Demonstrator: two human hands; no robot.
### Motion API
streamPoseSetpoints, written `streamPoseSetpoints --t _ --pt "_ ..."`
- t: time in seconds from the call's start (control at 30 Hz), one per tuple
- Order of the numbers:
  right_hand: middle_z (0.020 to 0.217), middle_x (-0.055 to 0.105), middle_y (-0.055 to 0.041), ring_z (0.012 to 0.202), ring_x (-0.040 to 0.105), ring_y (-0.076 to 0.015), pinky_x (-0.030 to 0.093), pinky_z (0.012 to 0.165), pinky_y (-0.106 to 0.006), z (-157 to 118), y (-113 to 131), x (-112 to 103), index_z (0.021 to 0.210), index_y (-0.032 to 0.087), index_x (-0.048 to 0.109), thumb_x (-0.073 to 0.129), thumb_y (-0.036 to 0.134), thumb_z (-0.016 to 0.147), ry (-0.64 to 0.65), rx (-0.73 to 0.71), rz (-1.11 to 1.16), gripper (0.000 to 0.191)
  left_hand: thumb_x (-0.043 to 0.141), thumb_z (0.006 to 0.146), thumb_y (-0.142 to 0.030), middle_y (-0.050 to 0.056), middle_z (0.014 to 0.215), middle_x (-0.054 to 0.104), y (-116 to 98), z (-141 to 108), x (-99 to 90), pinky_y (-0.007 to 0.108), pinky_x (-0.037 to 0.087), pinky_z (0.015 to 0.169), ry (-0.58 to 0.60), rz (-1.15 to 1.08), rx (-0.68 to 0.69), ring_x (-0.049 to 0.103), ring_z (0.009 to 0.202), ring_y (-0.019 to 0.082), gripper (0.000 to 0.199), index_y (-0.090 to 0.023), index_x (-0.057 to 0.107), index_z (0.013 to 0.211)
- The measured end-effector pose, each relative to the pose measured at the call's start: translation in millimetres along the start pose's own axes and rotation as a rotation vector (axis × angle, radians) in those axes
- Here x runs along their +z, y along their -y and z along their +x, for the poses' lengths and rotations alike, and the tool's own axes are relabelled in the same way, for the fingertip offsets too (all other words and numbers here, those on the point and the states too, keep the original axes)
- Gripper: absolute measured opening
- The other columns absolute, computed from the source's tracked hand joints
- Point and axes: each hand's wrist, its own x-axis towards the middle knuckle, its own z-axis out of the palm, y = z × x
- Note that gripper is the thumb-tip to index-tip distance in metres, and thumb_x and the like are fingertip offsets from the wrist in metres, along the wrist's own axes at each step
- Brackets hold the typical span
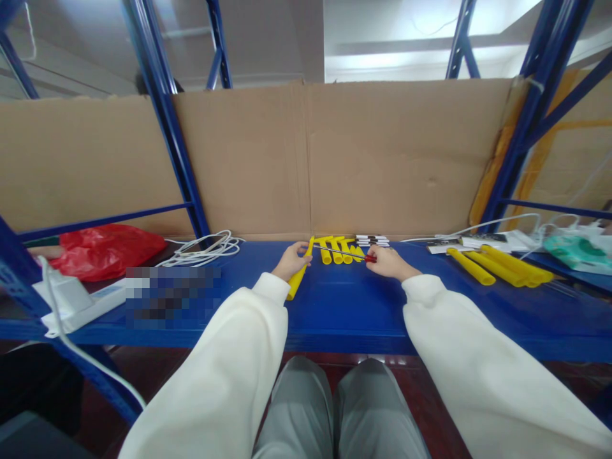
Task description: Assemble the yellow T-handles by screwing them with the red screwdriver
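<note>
My left hand (291, 261) is closed round a yellow tube (297, 282), which stands at a slant with its narrow end up. In my right hand (386, 262) is a screwdriver with a red handle (370, 259). Its thin metal shaft (337, 251) points left, and the tip comes close to the upper part of the tube; whether they touch I cannot tell. Behind the shaft, several yellow pieces (337, 257) lie in a row on the blue shelf (344, 306). Small black-and-white items (372, 240) lie behind my right hand.
More yellow tubes (502, 266) lie at the right, near a green-and-white packet (576, 253) and cables. At the left are a white cable coil (205, 250), a red bag (108, 250) and a power strip (102, 305). Cardboard (382, 159) and blue posts (169, 127) stand behind.
</note>
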Motion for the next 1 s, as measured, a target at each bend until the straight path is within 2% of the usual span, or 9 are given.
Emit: streamPoseSetpoints --t 0.1,0.33,0.6,0.83,1.0 --pt "0.095 0.076 -0.0086 0.092 0.07 -0.0238 0.045 0.079 -0.03 -0.2 0.8 -1.3 0.09 0.021 0.07 0.055 0.029 0.086 -0.002 -0.008 -0.033 0.018 0.066 0.082 -0.001 0.012 0.115 0.069 0.7 0.4 -0.2 0.019 0.054 0.051 0.0 -0.002 0.002 0.063 0.054 0.006 0.04 -0.011 0.062 0.12" --pt "0.089 0.076 -0.0083 0.082 0.069 -0.021 0.043 0.067 -0.025 1.8 -3.5 1.9 0.092 0.02 0.068 0.061 0.023 0.08 -0.018 -0.015 -0.018 0.014 0.067 0.08 -0.001 0.013 0.118 0.069 2.0 1.4 0.0 0.018 0.053 0.05 0.001 -0.027 0.008 0.063 0.053 0.006 0.044 -0.011 0.062 0.122" --pt "0.092 0.076 -0.0078 0.088 0.07 -0.0236 0.046 0.077 -0.03 0.8 -1.6 1.0 0.087 0.021 0.069 0.057 0.027 0.084 -0.012 -0.027 -0.019 0.014 0.068 0.079 -0.001 0.015 0.119 0.07 1.7 1.8 -0.3 0.018 0.049 0.045 -0.001 -0.062 -0.033 0.064 0.053 0.007 0.047 -0.013 0.063 0.124" --pt "0.086 0.074 -0.0055 0.077 0.066 -0.0198 0.04 0.065 -0.026 1.2 -5.1 3.3 0.086 0.022 0.063 0.061 0.02 0.08 -0.045 -0.094 0.01 0.007 0.067 0.08 -0.002 0.014 0.12 0.07 1.1 0.6 0.1 0.016 0.047 0.043 -0.008 -0.076 -0.044 0.064 0.052 0.006 0.044 -0.012 0.062 0.122" --pt "0.087 0.073 -0.0058 0.078 0.065 -0.0207 0.037 0.064 -0.026 -0.7 -3.3 -0.3 0.092 0.023 0.061 0.059 0.018 0.083 -0.07 -0.117 -0.056 0.011 0.072 0.076 -0.002 0.013 0.115 0.071 1.8 1.4 -0.7 0.018 0.049 0.045 -0.019 -0.091 -0.052 0.064 0.053 0.007 0.048 -0.014 0.063 0.122"
